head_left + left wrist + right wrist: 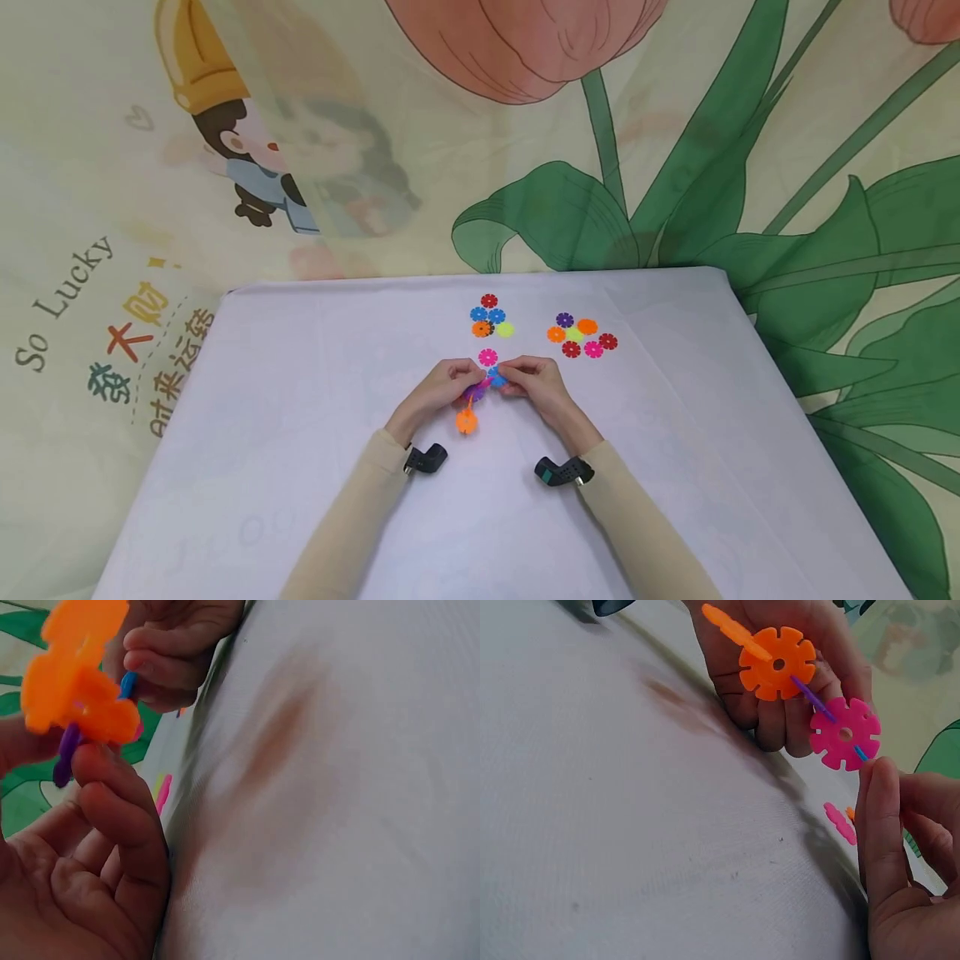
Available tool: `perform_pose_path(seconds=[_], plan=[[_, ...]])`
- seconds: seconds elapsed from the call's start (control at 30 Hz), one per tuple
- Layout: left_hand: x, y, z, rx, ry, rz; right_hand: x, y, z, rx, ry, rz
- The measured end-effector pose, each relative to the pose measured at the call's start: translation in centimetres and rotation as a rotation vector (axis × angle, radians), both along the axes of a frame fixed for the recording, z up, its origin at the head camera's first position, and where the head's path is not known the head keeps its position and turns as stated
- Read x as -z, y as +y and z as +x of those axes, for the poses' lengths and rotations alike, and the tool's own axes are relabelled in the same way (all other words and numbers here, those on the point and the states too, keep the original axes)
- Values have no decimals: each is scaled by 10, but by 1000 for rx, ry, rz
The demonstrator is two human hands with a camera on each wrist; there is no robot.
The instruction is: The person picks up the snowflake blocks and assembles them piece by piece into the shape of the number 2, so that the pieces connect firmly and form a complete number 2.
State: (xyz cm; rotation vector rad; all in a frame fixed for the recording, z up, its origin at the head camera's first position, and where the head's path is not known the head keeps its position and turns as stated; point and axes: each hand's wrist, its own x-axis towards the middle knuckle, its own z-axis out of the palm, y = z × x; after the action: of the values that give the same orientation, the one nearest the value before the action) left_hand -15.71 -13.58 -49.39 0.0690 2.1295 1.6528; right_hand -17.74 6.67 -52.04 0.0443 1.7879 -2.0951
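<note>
A chain of notched plastic discs hangs between my hands above the table. Two interlocked orange discs form its near end, followed by a purple disc, a pink disc and a blue disc. My left hand pinches the purple disc between thumb and fingers. With thumb and fingertips, my right hand pinches the blue disc, whose edge meets the pink disc. Fingers hide most of the blue disc in the right wrist view. Just beyond the hands, a loose pink disc lies on the table.
On the white-covered table, a group of red, blue, orange, yellow and dark discs lies beyond the hands. Farther right is another group of mixed discs. A printed cloth hangs behind the table's far edge.
</note>
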Motion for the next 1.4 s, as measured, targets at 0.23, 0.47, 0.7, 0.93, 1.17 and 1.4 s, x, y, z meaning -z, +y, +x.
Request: perform_pose_path(seconds=[0.23,0.47,0.7,0.93,1.17,1.4], plan=[[-1,1,-1,-33,5,-21,-4,-3,-4,-35,-24,-16],[-1,-2,-1,-28,36,-11,-4,-7,-5,-53,11,24],[2,-5,-1,-23,19,7,-1,-10,-13,3,102,220],[6,-10,-2,-77,6,32,-10,-27,-29,-98,416,771],[0,-10,1,-105,-24,66,-14,-33,-33,-147,405,766],[4,-10,0,-148,-35,47,-9,-8,-27,-201,268,265]])
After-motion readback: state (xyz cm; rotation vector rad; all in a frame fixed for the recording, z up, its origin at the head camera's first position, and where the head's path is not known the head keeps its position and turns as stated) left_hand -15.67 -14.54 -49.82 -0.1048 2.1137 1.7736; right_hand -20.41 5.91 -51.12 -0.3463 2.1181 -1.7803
